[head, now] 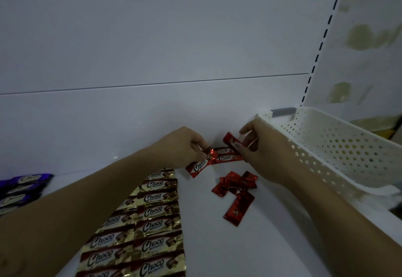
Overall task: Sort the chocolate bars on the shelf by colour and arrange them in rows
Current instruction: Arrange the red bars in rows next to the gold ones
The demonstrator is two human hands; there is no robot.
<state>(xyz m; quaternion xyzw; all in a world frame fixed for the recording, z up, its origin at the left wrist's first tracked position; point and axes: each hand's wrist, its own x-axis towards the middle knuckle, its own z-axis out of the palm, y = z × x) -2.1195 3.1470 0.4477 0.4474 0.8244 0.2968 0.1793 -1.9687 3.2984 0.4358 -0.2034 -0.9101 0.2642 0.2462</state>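
Observation:
My left hand (182, 146) pinches a red Choco bar (199, 167) by its upper end near the back of the white shelf (272, 233). My right hand (258, 146) grips another red bar (232, 143), tilted up on end. Two red bars (225, 155) lie flat between the hands, one behind the other. Several loose red bars (236, 192) lie face down in a small heap in front of my right hand. Gold Choco bars (143, 222) run in two neat columns toward me under my left forearm. Purple bars (20, 186) lie at the far left.
A white perforated plastic basket (339, 152) stands on the shelf at the right, close to my right wrist. The white back panel (152, 48) rises behind the bars. A slotted upright (324, 35) runs up at the right.

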